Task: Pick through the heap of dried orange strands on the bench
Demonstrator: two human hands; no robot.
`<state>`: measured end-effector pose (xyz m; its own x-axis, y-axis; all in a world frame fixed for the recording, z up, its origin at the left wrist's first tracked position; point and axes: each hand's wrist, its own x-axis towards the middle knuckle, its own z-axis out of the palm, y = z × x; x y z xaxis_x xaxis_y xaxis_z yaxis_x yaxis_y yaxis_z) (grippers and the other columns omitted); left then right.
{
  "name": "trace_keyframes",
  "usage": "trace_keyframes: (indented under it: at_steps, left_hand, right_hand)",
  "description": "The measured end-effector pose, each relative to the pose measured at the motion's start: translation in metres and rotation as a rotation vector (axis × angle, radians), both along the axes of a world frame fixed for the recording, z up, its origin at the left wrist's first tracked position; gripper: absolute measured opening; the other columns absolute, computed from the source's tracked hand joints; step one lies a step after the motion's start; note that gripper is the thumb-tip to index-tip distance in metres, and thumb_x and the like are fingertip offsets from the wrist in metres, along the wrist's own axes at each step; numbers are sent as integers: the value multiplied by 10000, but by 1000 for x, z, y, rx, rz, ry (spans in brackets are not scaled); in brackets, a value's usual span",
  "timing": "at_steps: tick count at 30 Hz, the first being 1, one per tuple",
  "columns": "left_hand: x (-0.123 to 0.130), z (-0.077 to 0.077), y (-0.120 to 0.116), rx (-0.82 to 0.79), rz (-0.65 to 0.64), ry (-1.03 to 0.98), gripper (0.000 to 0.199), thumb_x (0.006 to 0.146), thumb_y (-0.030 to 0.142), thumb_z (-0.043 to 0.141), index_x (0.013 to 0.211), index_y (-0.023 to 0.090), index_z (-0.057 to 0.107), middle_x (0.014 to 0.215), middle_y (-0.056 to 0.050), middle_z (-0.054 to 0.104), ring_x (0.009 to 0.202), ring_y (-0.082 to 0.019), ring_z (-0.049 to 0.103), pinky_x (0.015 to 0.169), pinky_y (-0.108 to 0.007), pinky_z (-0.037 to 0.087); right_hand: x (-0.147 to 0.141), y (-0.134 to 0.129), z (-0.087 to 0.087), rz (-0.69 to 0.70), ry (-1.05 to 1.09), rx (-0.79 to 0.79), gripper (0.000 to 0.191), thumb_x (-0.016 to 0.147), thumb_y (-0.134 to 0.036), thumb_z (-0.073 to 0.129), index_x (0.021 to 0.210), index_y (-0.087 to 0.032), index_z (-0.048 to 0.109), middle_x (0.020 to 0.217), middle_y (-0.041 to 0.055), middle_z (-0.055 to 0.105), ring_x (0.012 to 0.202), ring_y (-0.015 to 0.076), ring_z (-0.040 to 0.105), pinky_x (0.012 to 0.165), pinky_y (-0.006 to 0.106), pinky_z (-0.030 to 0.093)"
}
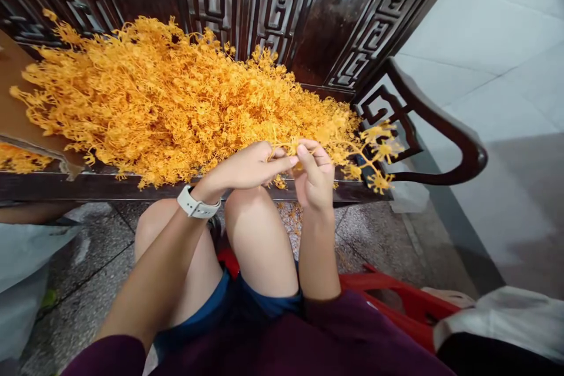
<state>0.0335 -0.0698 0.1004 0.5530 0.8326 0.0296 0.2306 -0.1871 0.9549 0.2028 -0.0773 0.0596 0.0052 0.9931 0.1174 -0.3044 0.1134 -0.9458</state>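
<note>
Left of and beyond the fingers, a heap of orange strands [167, 100] is noted on the surface [101, 189]. The left hand [249, 164] is found curled, thumb extended towards the right; whether anything is gripped cannot be told. By the right hand [315, 179], a sprig [383, 150] is pinched, its branched heads projecting right of the fingers. Two-handed handling is judged in hand; a steady pinch is called for next.

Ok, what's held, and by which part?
The right hand pinches a yellow sprig by its stem; whether the left hand also grips it is unclear.
</note>
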Motion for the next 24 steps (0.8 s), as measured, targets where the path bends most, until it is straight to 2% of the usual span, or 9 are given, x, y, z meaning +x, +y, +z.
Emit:
trace_keyframes:
  at_steps: [2,6,9,12,16,19,22,24]
  left_hand:
    - [-4,3,-2,30,-11,38,417,982,491,606,694,191,575,584,23,546,553,-109,499,554,-267,340]
    - [-10,1,0,55,140,-131,419,976,567,610,766,205,615,529,40,513,476,-105,483,485,-255,307]
    - [-10,-4,5,129,243,-214,521,983,618,574,682,194,607,551,12,539,497,-103,491,497,-248,338]
    - [-7,-7,9,169,344,-286,506,961,614,618,712,178,672,653,-20,628,548,-101,524,532,-239,390]
    - [-1,-9,11,92,430,-463,441,955,554,667,741,168,678,733,-36,669,627,-108,601,602,-230,474]
    - [4,-11,13,-13,439,-528,419,972,521,658,744,170,652,723,-31,655,614,-104,596,576,-222,476]
    - [8,-12,15,-71,485,-548,391,977,512,655,770,181,637,741,-26,654,572,-92,578,520,-214,451]
    - [10,-13,18,-76,532,-565,366,987,498,646,787,191,632,748,-19,649,565,-87,584,509,-210,445]
  right_hand:
    - [0,1,-3,-32,-10,35,122,858,-374,790,882,-275,724,820,-9,547,727,135,505,684,288,478]
    - [-3,0,-8,-29,11,84,122,905,-363,746,858,-265,690,873,1,538,816,145,518,803,304,470]
    - [-9,-1,-10,30,12,47,224,941,-437,701,830,-264,613,805,-6,507,749,154,484,771,323,455]
    - [-14,-2,-13,78,14,30,317,932,-515,713,816,-257,570,738,-20,505,687,147,471,706,315,433]
    - [-14,-2,-17,146,11,23,325,891,-518,779,832,-241,621,682,-41,485,598,117,434,596,288,378]
    - [-14,-2,-18,212,84,-33,339,868,-525,798,841,-238,621,666,-52,474,556,103,401,549,273,376]
    - [-14,-2,-16,288,193,-128,363,883,-555,760,836,-242,582,736,-28,562,611,115,484,578,274,446]
    - [-13,-2,-16,340,257,-183,325,884,-510,761,858,-243,577,847,-2,640,702,126,567,623,274,488]
